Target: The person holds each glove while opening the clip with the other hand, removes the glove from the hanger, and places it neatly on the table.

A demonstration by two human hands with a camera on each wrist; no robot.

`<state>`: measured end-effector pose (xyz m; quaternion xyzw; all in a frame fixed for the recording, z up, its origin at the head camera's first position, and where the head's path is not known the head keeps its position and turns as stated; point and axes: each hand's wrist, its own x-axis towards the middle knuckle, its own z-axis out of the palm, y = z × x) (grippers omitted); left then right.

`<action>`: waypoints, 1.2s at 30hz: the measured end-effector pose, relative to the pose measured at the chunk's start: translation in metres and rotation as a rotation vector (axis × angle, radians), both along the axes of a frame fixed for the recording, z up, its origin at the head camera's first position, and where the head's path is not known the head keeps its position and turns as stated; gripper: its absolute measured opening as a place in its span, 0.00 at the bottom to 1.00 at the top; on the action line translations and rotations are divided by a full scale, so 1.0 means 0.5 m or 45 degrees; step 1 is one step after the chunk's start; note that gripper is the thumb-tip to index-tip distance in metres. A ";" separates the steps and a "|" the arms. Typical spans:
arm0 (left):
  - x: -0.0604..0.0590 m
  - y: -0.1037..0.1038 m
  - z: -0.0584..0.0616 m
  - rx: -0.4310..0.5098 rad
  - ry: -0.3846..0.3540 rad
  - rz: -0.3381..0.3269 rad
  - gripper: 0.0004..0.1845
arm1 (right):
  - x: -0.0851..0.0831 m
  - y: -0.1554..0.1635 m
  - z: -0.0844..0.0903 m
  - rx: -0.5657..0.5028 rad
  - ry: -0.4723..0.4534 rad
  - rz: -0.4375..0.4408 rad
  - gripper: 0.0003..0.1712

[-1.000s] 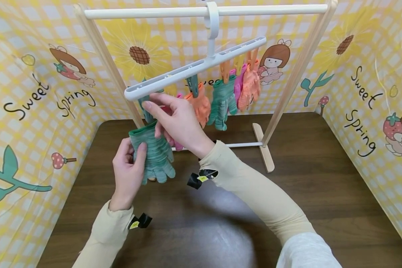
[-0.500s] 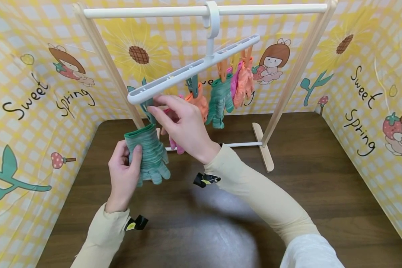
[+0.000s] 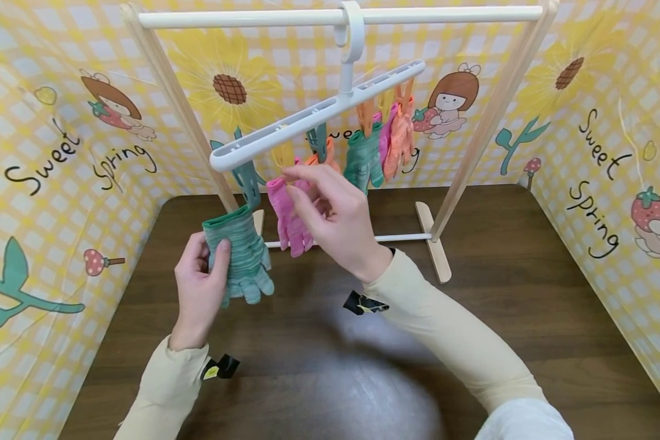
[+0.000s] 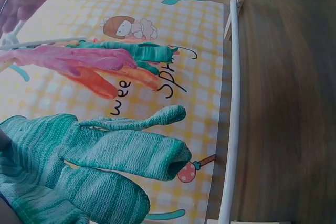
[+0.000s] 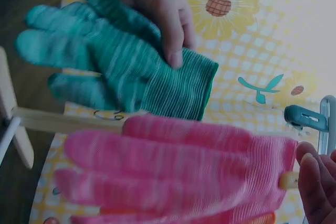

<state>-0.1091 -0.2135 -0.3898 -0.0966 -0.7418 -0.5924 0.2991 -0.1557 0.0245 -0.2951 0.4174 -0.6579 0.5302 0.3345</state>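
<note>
Head view: the left hand (image 3: 198, 293) held a green glove (image 3: 241, 256) just below the hanger (image 3: 313, 113), apparently unclipped; four gloves hung clipped. Right hand (image 3: 335, 220) pinched the pink glove (image 3: 288, 214).

Right wrist view: fingertips (image 5: 314, 179) at its cuff

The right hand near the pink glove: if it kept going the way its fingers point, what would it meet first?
Most likely the pink knitted glove hanging from the white plastic peg hanger; the right hand fingers already reach its cuff, though depth is unclear.
</note>
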 end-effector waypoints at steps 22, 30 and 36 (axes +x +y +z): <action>-0.020 -0.063 -0.037 -0.265 -0.175 0.172 0.10 | 0.013 0.151 -0.150 0.290 -0.252 -0.227 0.10; -0.047 -0.116 -0.048 -0.495 -0.106 0.239 0.08 | 0.024 0.191 -0.184 0.325 -0.366 -0.272 0.09; -0.080 -0.151 -0.058 -0.660 -0.057 0.250 0.07 | 0.024 0.227 -0.203 0.376 -0.412 -0.357 0.09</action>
